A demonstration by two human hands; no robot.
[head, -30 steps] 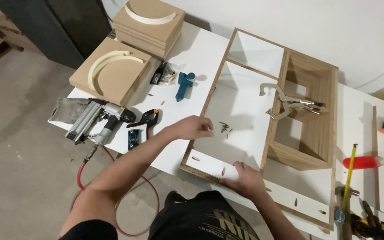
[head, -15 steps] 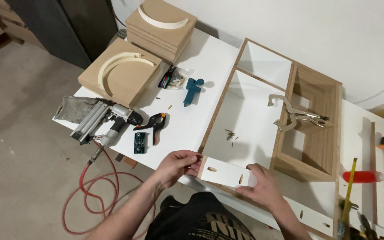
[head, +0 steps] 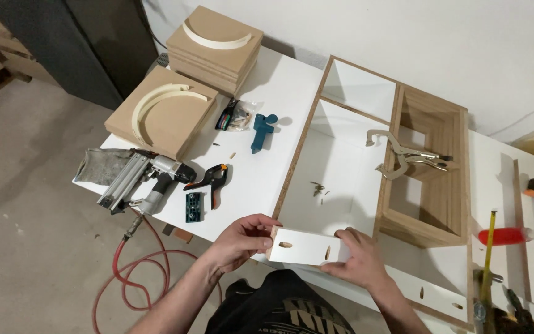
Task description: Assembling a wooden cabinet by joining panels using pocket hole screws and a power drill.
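Both my hands hold a small white panel (head: pixel 307 247) with two slot-shaped pocket holes, lifted above the table's near edge. My left hand (head: pixel 242 240) grips its left end, my right hand (head: pixel 356 258) its right end. Just beyond it lies a white cabinet frame (head: pixel 329 179) edged in wood, with a few loose screws (head: pixel 317 188) on its floor. A wood-grain box (head: pixel 431 179) sits in the frame's right part, with locking pliers (head: pixel 406 154) clamped on its wall.
On the white table (head: pixel 279 93) lie a nail gun (head: pixel 146 179) with a red hose (head: pixel 125 272), an orange spring clamp (head: pixel 211 179), two blue jigs (head: pixel 261 130), stacked brown boards (head: pixel 214 46), a yellow tape measure (head: pixel 486 253) and a red bottle (head: pixel 502 235).
My left hand drew back from the screws inside the frame and took the panel's left end. Both hands lifted the panel off the frame's front toward me.
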